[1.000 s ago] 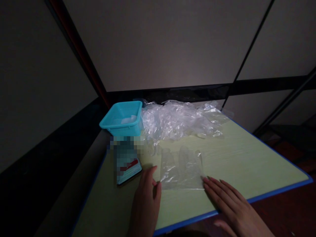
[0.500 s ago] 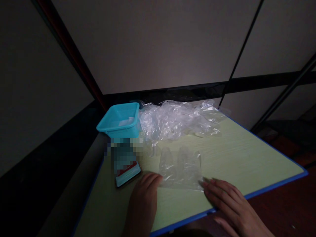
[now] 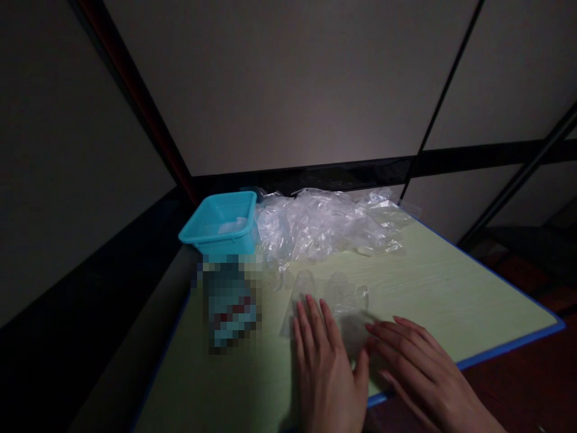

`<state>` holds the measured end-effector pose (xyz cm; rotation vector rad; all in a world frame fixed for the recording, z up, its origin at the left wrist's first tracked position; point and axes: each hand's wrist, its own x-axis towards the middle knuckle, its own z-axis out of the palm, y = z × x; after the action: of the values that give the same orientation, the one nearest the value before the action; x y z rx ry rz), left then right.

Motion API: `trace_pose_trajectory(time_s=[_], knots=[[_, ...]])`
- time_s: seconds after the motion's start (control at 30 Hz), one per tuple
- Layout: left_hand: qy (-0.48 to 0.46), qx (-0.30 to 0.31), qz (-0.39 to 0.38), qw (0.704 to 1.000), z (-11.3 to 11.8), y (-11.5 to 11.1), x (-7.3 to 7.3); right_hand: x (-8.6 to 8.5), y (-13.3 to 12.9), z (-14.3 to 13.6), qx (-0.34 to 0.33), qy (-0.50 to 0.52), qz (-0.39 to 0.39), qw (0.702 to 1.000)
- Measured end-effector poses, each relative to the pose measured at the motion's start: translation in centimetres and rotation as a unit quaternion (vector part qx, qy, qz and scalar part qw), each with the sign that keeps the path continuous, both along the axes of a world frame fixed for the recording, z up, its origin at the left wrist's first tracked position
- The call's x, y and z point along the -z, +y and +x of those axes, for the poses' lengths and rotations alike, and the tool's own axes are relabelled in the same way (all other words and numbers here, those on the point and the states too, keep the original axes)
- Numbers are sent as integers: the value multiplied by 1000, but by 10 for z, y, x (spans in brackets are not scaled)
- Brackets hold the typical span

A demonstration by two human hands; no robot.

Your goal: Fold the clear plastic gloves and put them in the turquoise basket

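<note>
A clear plastic disposable glove (image 3: 337, 288) lies spread on the pale table, its finger parts pointing away from me. My left hand (image 3: 327, 361) is over the glove's left and middle part, fingers stretched out and pointing forward. Close beside it, my right hand (image 3: 419, 367) is at the glove's near right corner with its fingers extended. The left thumb comes near the right fingertips, and I cannot tell whether they touch. Both hands hide the glove's near edge.
Behind the glove lies a heap of crumpled clear plastic gloves (image 3: 333, 222). A turquoise basin (image 3: 225, 243) with something white inside stands at the back left. A phone-like device (image 3: 229, 307), partly pixelated, lies before it. The table (image 3: 451, 300) has a blue edge; panelled doors rise behind.
My left hand has moved right and forward from the glove's left corner onto its middle, and its fingers have straightened. My right hand has stayed near the right corner.
</note>
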<state>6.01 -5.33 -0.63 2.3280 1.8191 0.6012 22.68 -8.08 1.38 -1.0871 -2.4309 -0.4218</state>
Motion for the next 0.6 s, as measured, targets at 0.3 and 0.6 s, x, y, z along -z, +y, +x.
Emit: trace_pose_trajectory(time_s=[0.3, 0.6], knots=[[61, 141, -77, 985, -19, 8, -10, 3, 2, 16, 40, 13, 6, 999], [80, 277, -82, 954, -66, 20, -20, 9, 9, 10, 4, -5, -83, 997]])
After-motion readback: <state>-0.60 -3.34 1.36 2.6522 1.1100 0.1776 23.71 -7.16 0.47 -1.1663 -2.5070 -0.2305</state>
